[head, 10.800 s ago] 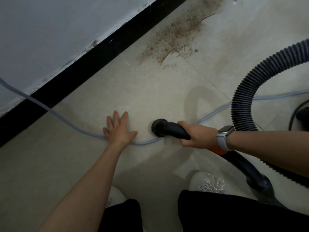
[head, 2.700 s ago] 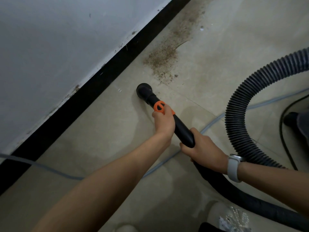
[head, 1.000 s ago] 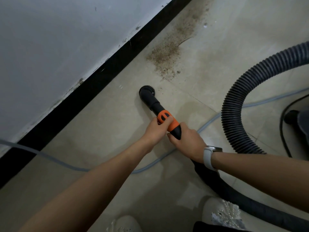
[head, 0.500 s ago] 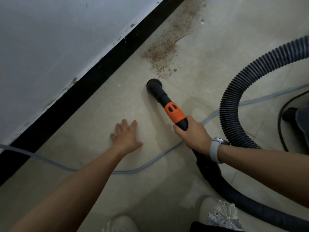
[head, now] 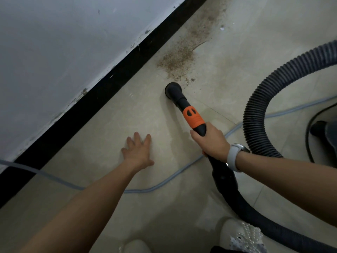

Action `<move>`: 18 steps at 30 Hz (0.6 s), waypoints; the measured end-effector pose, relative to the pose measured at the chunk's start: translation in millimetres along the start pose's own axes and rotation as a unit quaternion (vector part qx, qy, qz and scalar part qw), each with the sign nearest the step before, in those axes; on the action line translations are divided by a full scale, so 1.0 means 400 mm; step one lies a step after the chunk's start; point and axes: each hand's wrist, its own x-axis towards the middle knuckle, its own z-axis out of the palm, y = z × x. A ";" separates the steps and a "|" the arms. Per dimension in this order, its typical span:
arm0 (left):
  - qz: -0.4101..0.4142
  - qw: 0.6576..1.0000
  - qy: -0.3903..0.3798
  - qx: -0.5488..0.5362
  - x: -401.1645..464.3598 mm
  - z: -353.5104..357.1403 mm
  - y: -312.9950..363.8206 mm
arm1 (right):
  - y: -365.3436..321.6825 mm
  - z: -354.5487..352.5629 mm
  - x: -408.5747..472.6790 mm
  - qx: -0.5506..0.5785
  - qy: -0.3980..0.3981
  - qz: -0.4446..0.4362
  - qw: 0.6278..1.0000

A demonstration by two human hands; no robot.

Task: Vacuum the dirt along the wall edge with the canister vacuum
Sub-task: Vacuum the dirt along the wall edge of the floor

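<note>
My right hand grips the black vacuum handle just behind its orange collar. The round black nozzle presses on the beige tile floor, right at the near edge of a brown dirt patch that runs along the black baseboard. My left hand lies flat on the floor with fingers spread, left of the nozzle and apart from it. The ribbed grey hose loops to the right, and the dark canister shows only partly at the right edge.
A thin pale-blue cable snakes across the floor under my arms. A black cord curls by the canister. The grey wall fills the upper left. My white shoes are at the bottom edge.
My left hand let go of the orange collar and dropped flat onto the floor. The nozzle slid forward and right, up to the edge of the dirt patch.
</note>
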 end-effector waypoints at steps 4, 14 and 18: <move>0.001 1.000 -0.005 -0.016 -0.002 -0.005 -0.005 | 0.081 -0.011 -0.054 -0.023 -0.009 0.001 1.000; -0.003 0.999 -0.009 -0.031 -0.004 -0.012 0.007 | 0.106 -0.037 -0.064 -0.037 -0.006 0.015 0.999; 0.004 0.999 -0.009 -0.031 -0.006 -0.009 0.003 | 0.070 -0.031 -0.047 -0.068 0.006 -0.012 0.998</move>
